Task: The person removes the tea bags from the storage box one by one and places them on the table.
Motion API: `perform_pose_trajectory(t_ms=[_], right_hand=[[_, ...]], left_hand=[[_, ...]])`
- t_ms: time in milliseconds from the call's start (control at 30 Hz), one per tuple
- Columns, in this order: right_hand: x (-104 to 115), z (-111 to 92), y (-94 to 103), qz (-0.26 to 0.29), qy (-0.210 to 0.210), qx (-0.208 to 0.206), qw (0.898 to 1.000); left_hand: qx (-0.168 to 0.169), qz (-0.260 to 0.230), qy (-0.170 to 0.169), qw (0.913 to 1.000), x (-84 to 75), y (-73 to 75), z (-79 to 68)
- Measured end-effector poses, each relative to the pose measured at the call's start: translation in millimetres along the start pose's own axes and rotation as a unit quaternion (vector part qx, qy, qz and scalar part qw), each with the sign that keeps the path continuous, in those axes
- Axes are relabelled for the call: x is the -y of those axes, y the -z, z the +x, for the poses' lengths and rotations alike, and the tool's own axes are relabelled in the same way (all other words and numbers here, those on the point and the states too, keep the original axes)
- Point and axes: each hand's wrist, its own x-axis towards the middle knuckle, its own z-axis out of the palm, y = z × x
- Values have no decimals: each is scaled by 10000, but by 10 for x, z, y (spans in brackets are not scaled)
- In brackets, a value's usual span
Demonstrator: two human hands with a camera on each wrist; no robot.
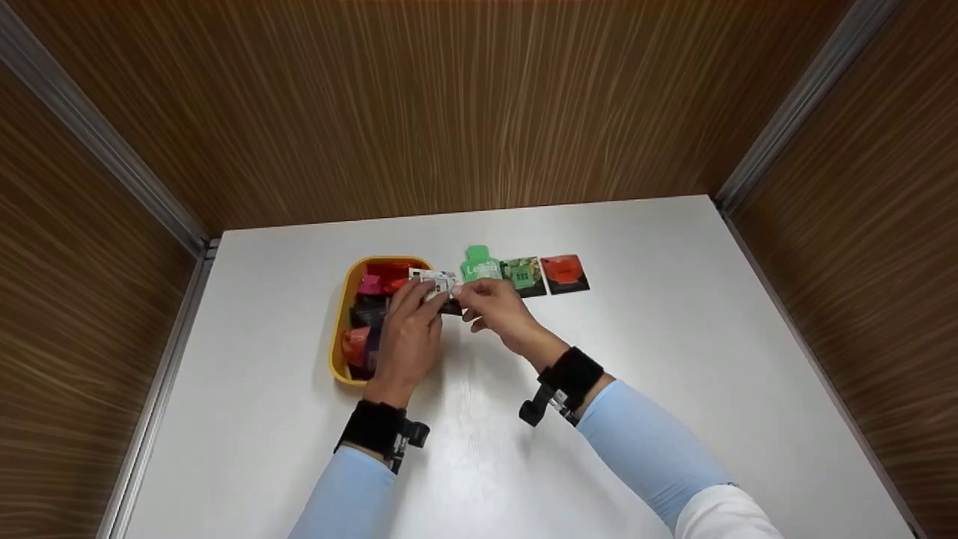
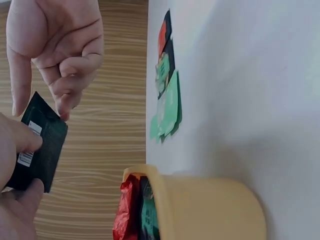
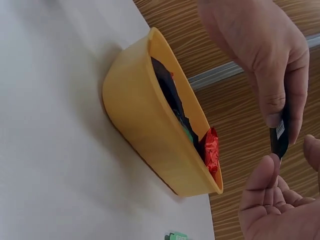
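Note:
In the head view my left hand [image 1: 410,340] pinches a flat tea sachet [image 1: 435,280] above the edge of the yellow tub [image 1: 337,329]. The sachet's upward face is pale and patterned. Its dark back [image 2: 47,150], with a white barcode label, shows in the left wrist view. My right hand [image 1: 503,314] meets the sachet's far corner. In the right wrist view one of its fingertips [image 3: 272,167] touches the sachet's end, while the thumb stands apart. Red, pink and dark packets fill the tub, partly hidden by my left hand.
Behind my right hand lie a green bottle-shaped packet [image 1: 479,263], a green patterned sachet [image 1: 524,275] and a red and black sachet [image 1: 565,273], side by side in a row. The white table [image 1: 673,314] meets wood-grain panels [image 1: 479,112] at the back and sides.

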Motion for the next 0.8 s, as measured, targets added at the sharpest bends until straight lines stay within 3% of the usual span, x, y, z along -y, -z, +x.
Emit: perform_pose_trajectory(t_ms=[133, 267, 400, 533, 667, 800], right_hand=[[-37, -15, 97, 575, -334, 43, 9978], [-99, -34, 217, 819, -390, -106, 9958], [-157, -67, 363, 608, -177, -345, 9974], [-222, -107, 494, 339, 34, -482, 9983], [-298, -148, 572, 67, 224, -578, 9981], [-391, -198, 616, -143, 282, -598, 9977]], left_hand=[[108, -351, 83, 9993, -48, -106, -14], [474, -1066, 647, 9911, -124, -166, -21], [864, -1653, 1385, 9726, -224, -189, -11], [940, -1933, 1804, 9598, -287, -250, 21], [891, -2057, 1940, 9551, -321, -350, 30], [804, -1915, 1932, 9589, -360, -455, 7]])
